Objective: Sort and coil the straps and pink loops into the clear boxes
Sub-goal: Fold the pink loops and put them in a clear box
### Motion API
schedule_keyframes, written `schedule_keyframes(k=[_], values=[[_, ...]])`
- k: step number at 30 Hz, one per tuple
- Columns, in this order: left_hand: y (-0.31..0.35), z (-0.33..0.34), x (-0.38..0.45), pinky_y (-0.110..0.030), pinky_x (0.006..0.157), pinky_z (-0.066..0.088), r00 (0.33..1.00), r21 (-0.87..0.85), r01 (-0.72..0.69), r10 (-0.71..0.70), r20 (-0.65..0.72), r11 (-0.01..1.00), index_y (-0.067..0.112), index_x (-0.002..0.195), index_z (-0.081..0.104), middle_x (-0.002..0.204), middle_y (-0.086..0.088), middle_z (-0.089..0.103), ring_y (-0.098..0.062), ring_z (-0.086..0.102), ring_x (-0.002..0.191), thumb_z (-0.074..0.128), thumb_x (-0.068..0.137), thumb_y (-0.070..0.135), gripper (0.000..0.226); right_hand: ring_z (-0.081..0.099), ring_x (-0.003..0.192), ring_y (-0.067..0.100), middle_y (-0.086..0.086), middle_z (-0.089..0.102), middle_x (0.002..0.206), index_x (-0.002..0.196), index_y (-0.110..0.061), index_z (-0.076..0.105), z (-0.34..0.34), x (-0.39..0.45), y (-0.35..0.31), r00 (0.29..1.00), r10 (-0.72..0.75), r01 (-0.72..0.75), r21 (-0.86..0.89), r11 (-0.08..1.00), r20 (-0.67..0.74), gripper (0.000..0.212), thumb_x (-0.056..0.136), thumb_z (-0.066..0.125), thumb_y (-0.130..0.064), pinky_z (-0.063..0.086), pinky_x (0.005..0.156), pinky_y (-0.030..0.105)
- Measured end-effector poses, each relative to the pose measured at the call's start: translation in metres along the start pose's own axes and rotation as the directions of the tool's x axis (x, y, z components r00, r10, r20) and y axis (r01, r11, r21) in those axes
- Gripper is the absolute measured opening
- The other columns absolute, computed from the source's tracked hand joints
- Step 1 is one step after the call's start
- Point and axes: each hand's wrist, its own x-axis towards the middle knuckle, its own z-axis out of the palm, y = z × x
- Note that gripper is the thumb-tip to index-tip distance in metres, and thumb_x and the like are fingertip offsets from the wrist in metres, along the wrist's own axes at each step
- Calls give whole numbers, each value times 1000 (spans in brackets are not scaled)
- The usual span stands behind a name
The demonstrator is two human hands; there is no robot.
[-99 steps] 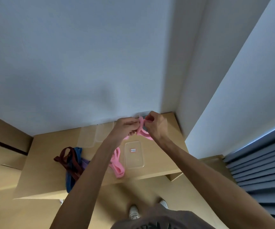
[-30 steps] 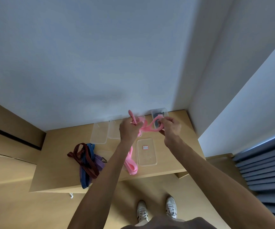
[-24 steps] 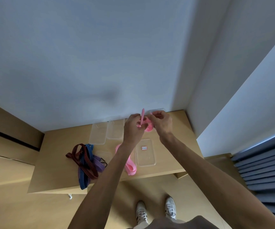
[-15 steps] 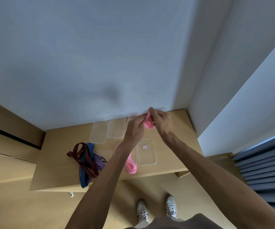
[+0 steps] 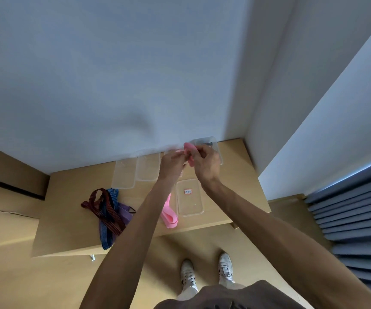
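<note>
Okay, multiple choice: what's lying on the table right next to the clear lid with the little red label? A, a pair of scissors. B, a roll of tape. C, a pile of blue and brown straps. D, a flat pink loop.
D: the flat pink loop lies along the left edge of the labelled clear lid, while the straps sit farther left.

soft daylight | dim bluish wall | hands motion-blurred | wide-angle edge stretch

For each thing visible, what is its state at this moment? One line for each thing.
Left hand: pinches the pink loop.
Right hand: grips the pink loop.
Pink loop: bunched, held above the table.
Second pink loop: lies flat on the table.
Straps: tangled heap, not sorted.
Labelled clear box: nothing in it.
</note>
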Motion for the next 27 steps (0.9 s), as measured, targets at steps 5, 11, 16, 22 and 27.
schedule_keyframes(k=[5, 11, 16, 22, 27], values=[[4, 0, -1, -31, 68, 49, 994, -147, 81, -91, -63, 986, 16, 63, 73, 72, -12, 66, -20, 59, 70, 69, 83, 16, 20, 60, 60, 5, -11, 67, 66, 78, -22, 70, -1, -7, 9, 998, 0, -2, -33, 999, -58, 23, 93, 52, -23, 38, 48, 7], [1, -10, 8, -45, 89, 58, 945, -576, 188, -306, -113, 795, -1, 93, 61, 102, -23, 70, -37, 69, 100, 39, 94, 6, 23, 59, 82, 26, 16, 68, 101, 115, 2, 58, -19, 21, 30, 923, 368, -361, 76, 929, -114, 32, 101, 34, -13, 56, 77, 39], [-12, -20, 13, -30, 66, 61, 932, -524, 262, -353, -80, 811, 5, 90, 64, 91, -14, 73, -26, 71, 81, 45, 94, 8, 20, 75, 74, 23, 13, 77, 84, 103, -11, 57, -37, 28, 29, 866, 477, -489, 447, 749, 149, 26, 91, 34, -11, 58, 65, 31], [-23, -23, 10, -18, 66, 44, 992, 177, 92, -74, -105, 980, 14, 121, 62, 100, 13, 58, -3, 56, 85, 57, 82, -1, 42, 76, 81, 26, 10, 78, 86, 102, -10, 53, -38, 35, 29, 929, 316, -364, 327, 872, 191, 18, 101, 36, -18, 57, 73, 36], [-19, -20, 8, -26, 69, 49, 964, 237, -169, 110, 243, 957, 22, 104, 74, 96, -10, 67, -10, 60, 78, 63, 92, 7, 22, 72, 67, 24, 12, 76, 79, 108, -1, 52, -38, 36, 18, 944, 256, -285, 119, 951, 208, 25, 100, 41, -22, 54, 64, 34]])
